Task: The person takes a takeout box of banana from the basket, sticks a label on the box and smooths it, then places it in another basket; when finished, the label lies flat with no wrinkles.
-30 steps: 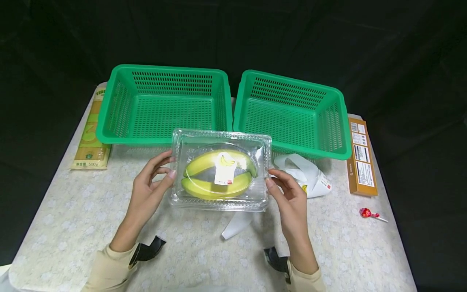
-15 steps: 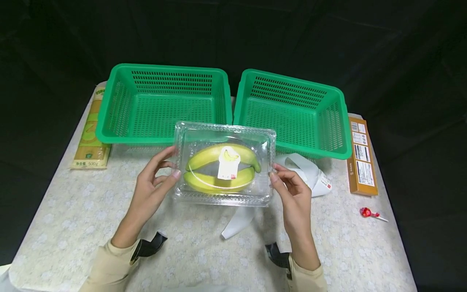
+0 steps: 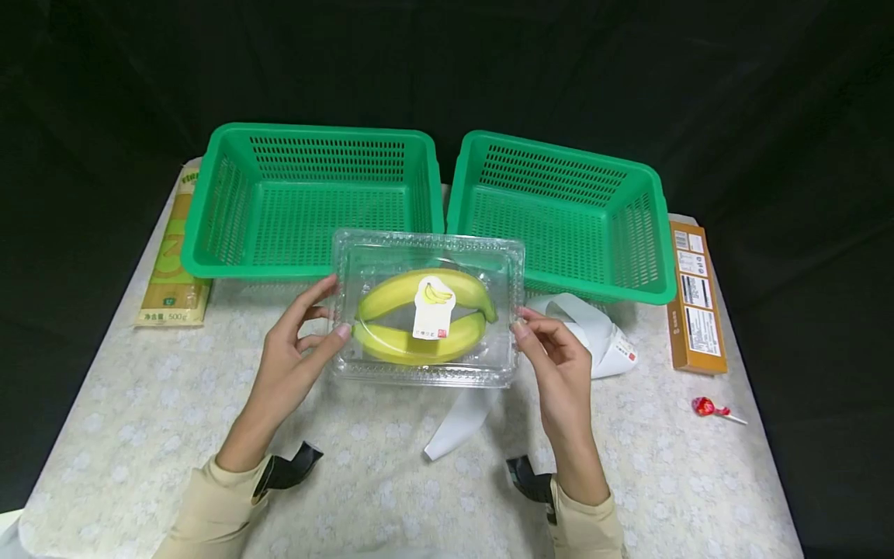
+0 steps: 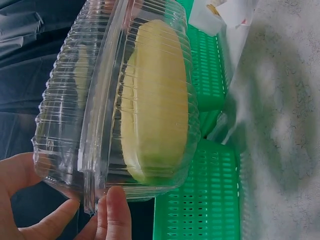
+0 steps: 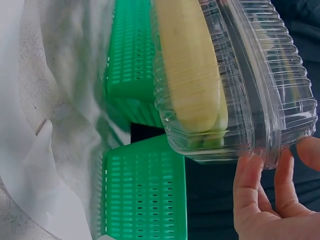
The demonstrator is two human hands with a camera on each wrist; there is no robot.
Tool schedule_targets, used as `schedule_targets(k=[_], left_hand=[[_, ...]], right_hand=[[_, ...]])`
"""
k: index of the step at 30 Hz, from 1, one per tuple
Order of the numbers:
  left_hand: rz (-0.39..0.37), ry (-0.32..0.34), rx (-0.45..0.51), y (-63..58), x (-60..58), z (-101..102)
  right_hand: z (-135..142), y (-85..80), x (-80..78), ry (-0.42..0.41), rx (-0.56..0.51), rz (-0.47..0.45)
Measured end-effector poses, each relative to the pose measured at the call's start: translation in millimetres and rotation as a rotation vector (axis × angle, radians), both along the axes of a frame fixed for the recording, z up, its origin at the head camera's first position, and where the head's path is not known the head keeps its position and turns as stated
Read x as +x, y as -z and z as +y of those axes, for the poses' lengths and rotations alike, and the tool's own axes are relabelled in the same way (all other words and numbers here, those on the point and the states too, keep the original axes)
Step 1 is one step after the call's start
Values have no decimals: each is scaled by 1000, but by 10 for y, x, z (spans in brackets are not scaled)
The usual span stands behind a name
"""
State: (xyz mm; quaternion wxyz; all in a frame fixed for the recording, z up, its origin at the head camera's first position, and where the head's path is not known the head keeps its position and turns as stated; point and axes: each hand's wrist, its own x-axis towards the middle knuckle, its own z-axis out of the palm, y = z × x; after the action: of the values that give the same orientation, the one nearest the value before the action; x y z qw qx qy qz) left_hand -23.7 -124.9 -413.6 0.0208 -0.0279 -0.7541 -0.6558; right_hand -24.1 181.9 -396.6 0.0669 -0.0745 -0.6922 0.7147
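Both hands hold up a clear plastic clamshell box (image 3: 426, 373) above the table, in front of the green baskets. Two bananas (image 3: 419, 347) lie inside it, and a white label (image 3: 433, 317) with a banana picture sits on its lid. My left hand (image 3: 293, 365) grips the left end between thumb and fingers; my right hand (image 3: 559, 365) grips the right end the same way. In the left wrist view the fingertips (image 4: 117, 210) press the box's rim, and the lid looks closed. The right wrist view shows the fingers (image 5: 248, 185) at the opposite end.
Two green baskets, left (image 3: 307, 270) and right (image 3: 594, 287), stand at the back. A noodle-like 500 g packet (image 3: 168, 264) lies far left. To the right are an orange box (image 3: 698, 310) and a lollipop (image 3: 705, 406). A white label strip (image 3: 457, 427) trails across the table.
The box has risen slightly toward the baskets, shifting right and then a little back left. Both hands have kept their grip and moved with it.
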Motion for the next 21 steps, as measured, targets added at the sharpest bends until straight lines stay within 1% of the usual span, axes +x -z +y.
schedule_targets(k=[11, 13, 17, 19, 21], left_hand=[[15, 10, 13, -12, -34, 9], [26, -6, 39, -17, -46, 29], [57, -66, 124, -40, -90, 98], [78, -91, 171, -43, -120, 141], [102, -100, 200, -34, -146, 178]], right_hand=[[13, -16, -43, 18, 4, 7], [23, -29, -65, 35, -8, 14], [33, -68, -123, 67, -36, 42], [34, -87, -152, 68, -49, 60], [34, -98, -174, 63, -44, 68]])
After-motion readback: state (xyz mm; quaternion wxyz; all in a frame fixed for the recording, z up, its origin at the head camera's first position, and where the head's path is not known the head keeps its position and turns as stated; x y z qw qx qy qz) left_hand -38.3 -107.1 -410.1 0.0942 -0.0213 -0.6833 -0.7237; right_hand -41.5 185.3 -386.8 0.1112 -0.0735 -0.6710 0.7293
